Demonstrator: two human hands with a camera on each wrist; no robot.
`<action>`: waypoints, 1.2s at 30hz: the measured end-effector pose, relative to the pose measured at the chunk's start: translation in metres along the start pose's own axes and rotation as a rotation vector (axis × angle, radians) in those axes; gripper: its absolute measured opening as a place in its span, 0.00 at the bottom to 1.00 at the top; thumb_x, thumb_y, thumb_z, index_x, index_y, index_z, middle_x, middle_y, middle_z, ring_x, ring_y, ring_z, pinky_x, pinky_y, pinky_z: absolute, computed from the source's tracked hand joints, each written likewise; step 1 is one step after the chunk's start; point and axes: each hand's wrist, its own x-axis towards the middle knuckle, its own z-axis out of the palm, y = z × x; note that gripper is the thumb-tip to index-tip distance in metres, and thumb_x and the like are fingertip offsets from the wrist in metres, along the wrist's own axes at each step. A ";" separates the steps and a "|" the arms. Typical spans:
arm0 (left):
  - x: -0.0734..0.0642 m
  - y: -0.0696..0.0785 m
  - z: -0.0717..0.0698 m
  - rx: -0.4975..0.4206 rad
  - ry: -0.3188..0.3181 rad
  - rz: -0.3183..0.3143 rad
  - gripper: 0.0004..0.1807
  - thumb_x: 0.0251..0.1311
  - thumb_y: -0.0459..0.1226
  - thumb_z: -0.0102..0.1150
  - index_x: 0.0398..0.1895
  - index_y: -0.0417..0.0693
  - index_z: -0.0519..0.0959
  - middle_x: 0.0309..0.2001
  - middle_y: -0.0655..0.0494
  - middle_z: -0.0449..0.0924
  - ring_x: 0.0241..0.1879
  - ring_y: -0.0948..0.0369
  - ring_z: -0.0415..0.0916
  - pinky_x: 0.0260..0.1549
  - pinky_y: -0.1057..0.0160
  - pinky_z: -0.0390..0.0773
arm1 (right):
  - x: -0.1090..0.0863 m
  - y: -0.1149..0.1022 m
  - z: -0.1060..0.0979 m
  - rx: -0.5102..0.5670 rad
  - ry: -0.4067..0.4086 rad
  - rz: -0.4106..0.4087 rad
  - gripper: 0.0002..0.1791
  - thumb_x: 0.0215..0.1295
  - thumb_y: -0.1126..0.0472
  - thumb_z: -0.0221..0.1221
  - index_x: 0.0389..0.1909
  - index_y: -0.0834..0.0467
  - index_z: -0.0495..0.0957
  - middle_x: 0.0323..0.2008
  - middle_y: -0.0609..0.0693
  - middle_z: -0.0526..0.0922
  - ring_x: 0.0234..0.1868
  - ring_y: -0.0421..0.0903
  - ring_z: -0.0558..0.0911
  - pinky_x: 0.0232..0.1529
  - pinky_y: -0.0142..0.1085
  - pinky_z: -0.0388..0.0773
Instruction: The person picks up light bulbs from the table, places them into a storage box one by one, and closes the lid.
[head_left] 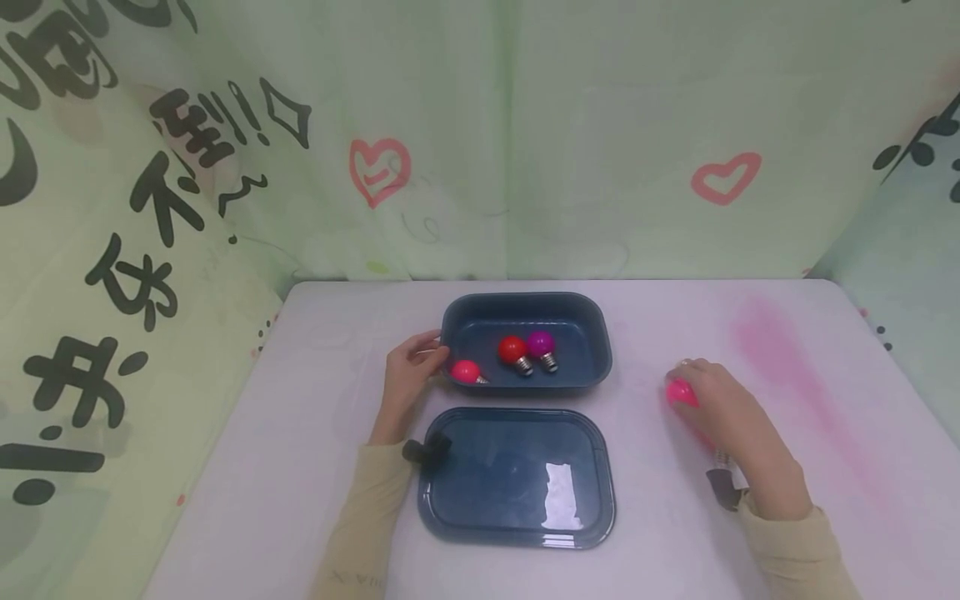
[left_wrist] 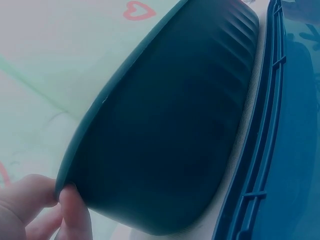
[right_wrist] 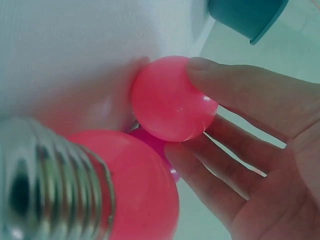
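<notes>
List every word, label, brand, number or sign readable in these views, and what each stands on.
"快乐不": sideways dark characters on the left backdrop; the next character is uncertain, then at least one "!".
Wordless signs: smiling heart and plain heart, back backdrop.
Cut off, unreadable: large characters top left, dark marks right edge.
Left sleeve: faint marks, unreadable.
Bulbs, box, lid: no legible text.

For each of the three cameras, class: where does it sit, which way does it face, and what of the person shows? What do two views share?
Head: on the head, facing forward and down over the container and lid; left hand, right hand and sleeves show.
Left wrist: facing the container's outer side; left fingers show at its rim.
Right wrist: facing a pink bulb; right hand shows.
Shared: head and left wrist both show container and lid.
</notes>
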 end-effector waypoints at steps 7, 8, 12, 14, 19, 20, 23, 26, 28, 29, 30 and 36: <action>0.005 -0.009 0.002 -0.025 0.021 0.022 0.22 0.61 0.35 0.67 0.59 0.43 0.80 0.49 0.40 0.81 0.45 0.56 0.83 0.39 0.67 0.84 | 0.003 0.000 0.000 0.032 0.059 -0.067 0.21 0.54 0.72 0.68 0.50 0.71 0.79 0.47 0.67 0.80 0.52 0.66 0.76 0.57 0.61 0.72; 0.005 -0.009 0.002 -0.024 0.024 0.026 0.22 0.61 0.35 0.67 0.58 0.43 0.80 0.49 0.40 0.81 0.44 0.56 0.83 0.38 0.67 0.84 | 0.003 0.000 0.000 0.035 0.074 -0.085 0.21 0.54 0.73 0.68 0.50 0.71 0.79 0.46 0.66 0.80 0.52 0.66 0.76 0.57 0.61 0.72; 0.005 -0.008 0.004 -0.015 0.035 0.033 0.21 0.60 0.34 0.67 0.57 0.43 0.80 0.47 0.41 0.82 0.43 0.56 0.84 0.37 0.66 0.84 | 0.008 0.000 0.001 0.038 0.120 -0.143 0.23 0.52 0.74 0.68 0.51 0.70 0.78 0.47 0.66 0.80 0.52 0.64 0.76 0.57 0.61 0.72; 0.005 -0.008 0.004 -0.014 0.038 0.028 0.21 0.60 0.35 0.67 0.57 0.43 0.80 0.47 0.41 0.82 0.43 0.56 0.83 0.38 0.67 0.84 | 0.011 -0.001 0.001 0.042 0.144 -0.172 0.23 0.51 0.75 0.68 0.51 0.70 0.78 0.46 0.65 0.80 0.52 0.64 0.77 0.56 0.61 0.72; 0.006 -0.011 0.004 -0.016 0.034 0.013 0.22 0.61 0.36 0.67 0.59 0.43 0.80 0.49 0.40 0.81 0.43 0.58 0.83 0.39 0.68 0.84 | 0.019 -0.009 -0.004 0.083 0.194 -0.213 0.24 0.50 0.76 0.68 0.52 0.69 0.79 0.47 0.64 0.81 0.51 0.63 0.78 0.56 0.59 0.73; 0.006 -0.011 0.004 -0.016 0.033 0.014 0.22 0.61 0.36 0.67 0.59 0.42 0.80 0.50 0.40 0.81 0.43 0.57 0.83 0.39 0.68 0.84 | 0.021 -0.012 -0.005 0.090 0.192 -0.207 0.25 0.51 0.76 0.68 0.53 0.68 0.79 0.47 0.64 0.81 0.52 0.63 0.78 0.56 0.59 0.73; 0.006 -0.011 0.004 -0.018 0.033 0.021 0.22 0.61 0.35 0.67 0.59 0.42 0.80 0.50 0.39 0.81 0.43 0.57 0.83 0.38 0.68 0.84 | 0.029 -0.023 -0.009 0.099 0.165 -0.178 0.25 0.52 0.75 0.68 0.54 0.68 0.78 0.48 0.64 0.81 0.53 0.64 0.78 0.56 0.60 0.74; 0.005 -0.011 0.003 -0.014 0.034 0.029 0.21 0.61 0.34 0.67 0.58 0.42 0.80 0.49 0.39 0.81 0.43 0.57 0.83 0.38 0.68 0.84 | 0.037 -0.034 -0.012 0.092 0.113 -0.137 0.27 0.53 0.73 0.69 0.56 0.68 0.77 0.50 0.66 0.80 0.55 0.65 0.77 0.57 0.60 0.74; 0.005 -0.010 0.003 -0.010 0.035 0.032 0.21 0.61 0.34 0.67 0.58 0.42 0.80 0.48 0.40 0.81 0.43 0.57 0.84 0.38 0.68 0.84 | 0.041 -0.041 -0.014 0.098 0.084 -0.117 0.27 0.55 0.72 0.68 0.58 0.68 0.76 0.52 0.66 0.79 0.56 0.65 0.76 0.58 0.60 0.74; 0.005 -0.011 0.003 -0.010 0.035 0.034 0.21 0.61 0.34 0.67 0.58 0.42 0.80 0.48 0.40 0.81 0.43 0.57 0.84 0.38 0.68 0.84 | 0.042 -0.043 -0.014 0.098 0.081 -0.118 0.27 0.56 0.72 0.68 0.58 0.68 0.76 0.52 0.66 0.78 0.57 0.65 0.75 0.59 0.60 0.73; 0.004 -0.010 0.004 -0.011 0.036 0.033 0.21 0.61 0.34 0.67 0.58 0.42 0.80 0.48 0.40 0.81 0.43 0.56 0.83 0.38 0.68 0.84 | 0.043 -0.045 -0.015 0.099 0.079 -0.118 0.27 0.56 0.72 0.67 0.59 0.68 0.75 0.53 0.66 0.78 0.57 0.65 0.75 0.59 0.60 0.73; 0.004 -0.010 0.004 -0.016 0.041 0.035 0.20 0.61 0.34 0.67 0.57 0.42 0.80 0.47 0.41 0.81 0.43 0.56 0.83 0.38 0.68 0.84 | 0.049 -0.053 -0.013 0.125 0.116 -0.166 0.25 0.57 0.72 0.67 0.57 0.69 0.76 0.51 0.65 0.79 0.56 0.63 0.77 0.58 0.58 0.75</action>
